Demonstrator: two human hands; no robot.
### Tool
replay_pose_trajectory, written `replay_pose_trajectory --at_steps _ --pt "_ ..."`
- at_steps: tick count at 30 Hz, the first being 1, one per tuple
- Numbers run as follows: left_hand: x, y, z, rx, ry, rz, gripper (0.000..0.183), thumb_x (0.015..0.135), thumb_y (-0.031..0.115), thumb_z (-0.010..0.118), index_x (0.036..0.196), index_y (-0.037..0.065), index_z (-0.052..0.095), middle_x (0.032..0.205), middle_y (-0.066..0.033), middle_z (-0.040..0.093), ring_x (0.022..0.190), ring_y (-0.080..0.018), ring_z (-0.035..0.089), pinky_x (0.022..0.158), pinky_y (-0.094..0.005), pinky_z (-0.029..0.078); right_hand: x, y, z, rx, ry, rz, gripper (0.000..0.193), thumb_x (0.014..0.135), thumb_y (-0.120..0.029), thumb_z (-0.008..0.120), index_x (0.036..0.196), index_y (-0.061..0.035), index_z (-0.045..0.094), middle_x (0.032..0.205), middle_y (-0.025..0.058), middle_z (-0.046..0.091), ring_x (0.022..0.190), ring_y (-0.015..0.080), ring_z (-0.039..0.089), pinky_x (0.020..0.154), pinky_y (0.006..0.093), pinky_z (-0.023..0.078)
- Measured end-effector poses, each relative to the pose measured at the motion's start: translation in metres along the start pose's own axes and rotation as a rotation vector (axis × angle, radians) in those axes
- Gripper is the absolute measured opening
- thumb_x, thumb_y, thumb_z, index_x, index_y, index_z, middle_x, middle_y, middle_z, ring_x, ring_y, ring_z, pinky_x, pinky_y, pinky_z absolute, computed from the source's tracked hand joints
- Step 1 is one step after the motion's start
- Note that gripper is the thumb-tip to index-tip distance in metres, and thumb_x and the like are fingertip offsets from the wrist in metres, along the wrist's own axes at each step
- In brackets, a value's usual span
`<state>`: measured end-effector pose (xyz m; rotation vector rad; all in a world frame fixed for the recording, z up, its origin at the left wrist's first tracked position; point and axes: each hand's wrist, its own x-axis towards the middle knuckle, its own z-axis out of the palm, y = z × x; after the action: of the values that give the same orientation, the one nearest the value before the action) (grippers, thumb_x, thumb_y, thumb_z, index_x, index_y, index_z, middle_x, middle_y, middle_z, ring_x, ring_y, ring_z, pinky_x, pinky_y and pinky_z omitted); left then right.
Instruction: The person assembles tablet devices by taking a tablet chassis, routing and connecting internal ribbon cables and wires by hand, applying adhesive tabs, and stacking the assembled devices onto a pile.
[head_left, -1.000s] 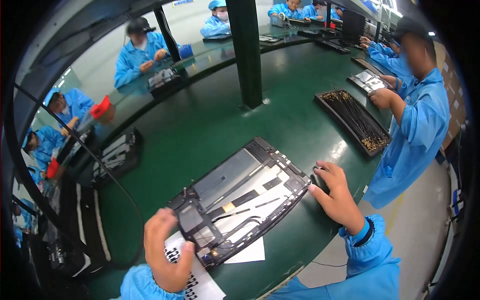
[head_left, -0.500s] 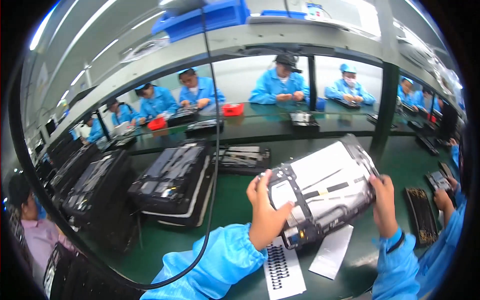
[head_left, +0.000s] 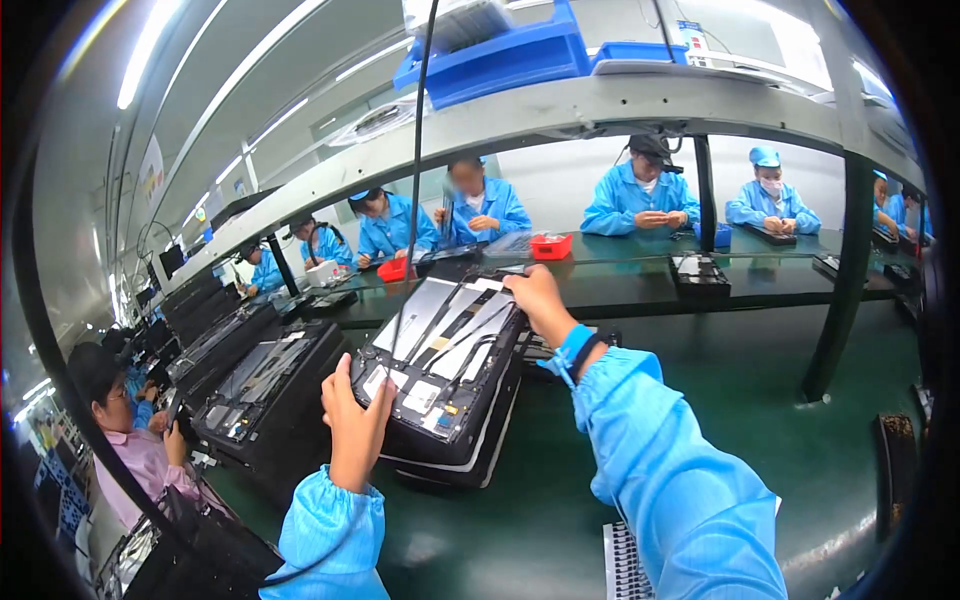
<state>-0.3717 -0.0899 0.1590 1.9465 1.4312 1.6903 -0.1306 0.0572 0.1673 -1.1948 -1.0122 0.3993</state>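
An opened tablet (head_left: 445, 350) with silver battery panels, dark ribbon cables and a black frame is between my two hands. My left hand (head_left: 355, 425) is closed on its near left edge, thumb over the edge. My right hand (head_left: 540, 302) grips the far right corner, the fingers partly hidden. The tablet lies on or just over a stack of similar units (head_left: 480, 445); I cannot tell whether it rests fully on it. Left of it stands another stack of opened tablets (head_left: 262, 385).
A black cable hangs across the view. On the green bench (head_left: 640, 450) lies a white printed sheet (head_left: 625, 565), partly under my right sleeve; a dark tray (head_left: 895, 465) is at the right. Co-workers in blue sit across the bench beside red bins (head_left: 551, 246). A dark post (head_left: 845, 290) rises at the right.
Both hands have carried the tablet left and away from me, from over the white sheets to the nearer stack. The view has swung left.
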Motion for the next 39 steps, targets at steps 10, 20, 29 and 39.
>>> replay_pose_trajectory --at_steps 10,20,29,39 --pt "0.005 -0.026 0.008 0.091 0.161 0.192 0.027 0.073 0.002 0.047 0.097 0.000 0.060 0.103 -0.0133 0.052 0.097 -0.0266 0.048 0.087 -0.0335 0.037 -0.022 0.131 -0.062 -0.862 -0.477 -0.755 0.036 0.067 -0.027 0.068 0.089 0.0005 0.060 0.098 0.0172 0.053 0.094 0.0334 0.051 0.079 0.0420 0.043" --pt "-0.056 -0.041 0.017 -0.430 0.481 0.061 0.039 0.080 0.002 0.049 0.119 -0.004 0.042 0.124 -0.0105 0.041 0.115 -0.0206 0.038 0.099 -0.0335 0.026 -0.040 0.150 -0.124 -1.174 -0.442 -0.812 0.030 0.064 -0.027 0.069 0.078 -0.0026 0.060 0.083 0.0111 0.052 0.081 0.0269 0.054 0.068 0.0367 0.046" --pt "-0.109 0.033 0.093 -0.390 -0.643 0.305 0.021 0.071 -0.001 0.056 0.092 0.000 0.058 0.093 -0.0151 0.053 0.090 -0.0282 0.054 0.080 -0.0339 0.043 -0.061 0.098 -0.326 -1.387 -0.462 -0.413 0.035 0.066 -0.025 0.069 0.088 0.0010 0.060 0.096 0.0167 0.055 0.092 0.0312 0.053 0.078 0.0378 0.045" --pt "-0.073 -0.001 0.314 -0.117 -0.752 0.017 0.076 0.070 0.034 0.066 0.126 -0.007 0.034 0.124 -0.0239 0.042 0.114 -0.0361 0.043 0.097 -0.0371 0.034 -0.058 0.152 -0.346 -0.885 0.041 0.237 0.060 0.074 -0.051 0.056 0.083 0.0072 0.061 0.095 0.0287 0.056 0.092 0.0426 0.053 0.081 0.0441 0.042"
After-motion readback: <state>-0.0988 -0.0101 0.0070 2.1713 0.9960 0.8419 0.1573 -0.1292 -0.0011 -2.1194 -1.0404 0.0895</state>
